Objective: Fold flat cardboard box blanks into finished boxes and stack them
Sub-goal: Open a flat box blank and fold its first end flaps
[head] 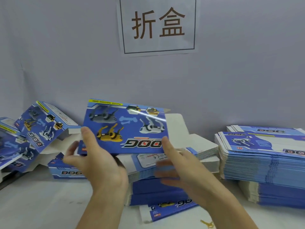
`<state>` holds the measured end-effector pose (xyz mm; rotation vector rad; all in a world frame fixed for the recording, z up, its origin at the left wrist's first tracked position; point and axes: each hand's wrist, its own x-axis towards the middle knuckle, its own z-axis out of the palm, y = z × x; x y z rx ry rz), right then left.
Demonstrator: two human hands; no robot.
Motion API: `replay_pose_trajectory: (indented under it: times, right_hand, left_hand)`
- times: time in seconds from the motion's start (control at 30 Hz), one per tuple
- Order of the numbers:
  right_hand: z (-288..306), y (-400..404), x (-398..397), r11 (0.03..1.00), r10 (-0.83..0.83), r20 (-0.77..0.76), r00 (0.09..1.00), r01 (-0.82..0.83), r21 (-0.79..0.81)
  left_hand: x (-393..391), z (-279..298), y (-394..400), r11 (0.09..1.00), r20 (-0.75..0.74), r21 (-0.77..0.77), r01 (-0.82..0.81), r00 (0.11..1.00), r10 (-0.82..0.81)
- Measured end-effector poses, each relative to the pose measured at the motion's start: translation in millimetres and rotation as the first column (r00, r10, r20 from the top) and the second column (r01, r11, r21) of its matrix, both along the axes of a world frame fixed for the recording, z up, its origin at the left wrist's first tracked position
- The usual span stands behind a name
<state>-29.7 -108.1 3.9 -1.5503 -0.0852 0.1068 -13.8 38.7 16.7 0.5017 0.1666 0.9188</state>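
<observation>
Two bare forearms reached up from the near edge, both angled toward the middle of the scene. Left hand gripped the blue printed cardboard box blank at its near-left corner, thumb up on the printed face, fingers curled behind the left edge. Right hand held the blank's near-right corner, thumb tip on the face; its fingers were motion-blurred beneath, so the exact curl was unclear. Blank sat tilted up toward the camera, dog-robot artwork and upside-down "DOG" logo facing it, white flaps sticking out behind on the far right. It was held above the middle stack of flat blue blanks on the white table. Second tall stack of flat blanks stood at the right, just beside the middle one. Folded blue boxes leaned in a loose pile at the far left against the grey wall. One loose blank lay near, under the right forearm. Yellow rubber band lay at the near edge. White paper sign with two printed characters hung on the wall, far centre.
</observation>
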Motion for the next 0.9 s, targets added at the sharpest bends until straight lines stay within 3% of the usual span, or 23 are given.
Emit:
replay_pose_trajectory:
  times: [0.07,0.1,0.2,0.27,0.37,0.43,0.53,0.6,0.73,0.9]
  right_hand:
    - [-2.8,10.5,2.3,0.893,-0.089,0.077,0.993,0.046,0.447]
    - [-3.9,9.8,6.4,0.812,-0.192,0.116,0.975,0.091,0.577]
    - [0.2,-13.4,10.2,0.678,-0.447,0.192,0.874,0.191,0.710]
    - [5.1,-38.3,9.0,0.744,-0.504,0.292,0.813,0.236,0.625]
    - [13.1,-65.3,3.6,0.891,-0.414,0.458,0.787,0.248,0.380]
    - [15.4,-71.4,0.3,0.951,-0.282,0.501,0.818,0.169,0.258]
    - [19.5,-59.5,-9.6,0.996,-0.004,0.567,0.824,-0.049,0.079]
    - [20.5,-50.2,-10.3,0.998,-0.008,0.579,0.815,-0.033,0.061]
    - [17.2,-36.6,-6.6,0.993,-0.107,0.624,0.774,0.109,0.035]
    - [7.3,-25.5,-1.5,0.985,-0.164,0.590,0.791,0.098,0.143]
  left_hand:
    - [0.2,-4.3,-13.1,0.990,0.014,0.024,0.142,0.990,-0.142]
    - [0.6,-5.9,-17.1,0.967,0.009,0.073,0.244,0.969,-0.245]
    - [2.3,-11.2,-16.7,0.814,-0.143,0.319,0.485,0.874,-0.464]
    - [1.7,-9.8,-7.3,0.731,-0.252,0.543,0.413,0.911,-0.327]
    - [-5.3,1.3,9.8,0.592,-0.181,0.777,0.214,0.977,-0.115]
    - [-12.9,8.0,14.5,0.458,-0.161,0.858,0.232,0.969,-0.190]
    - [-21.2,10.7,9.4,0.250,-0.249,0.907,0.339,0.910,-0.331]
    - [-21.8,9.3,6.3,0.235,-0.213,0.922,0.309,0.909,-0.359]
    - [-18.0,1.9,1.5,0.305,-0.095,0.924,0.229,0.913,-0.396]
    - [-14.4,-9.1,-20.4,0.335,-0.184,0.893,0.300,0.924,-0.336]
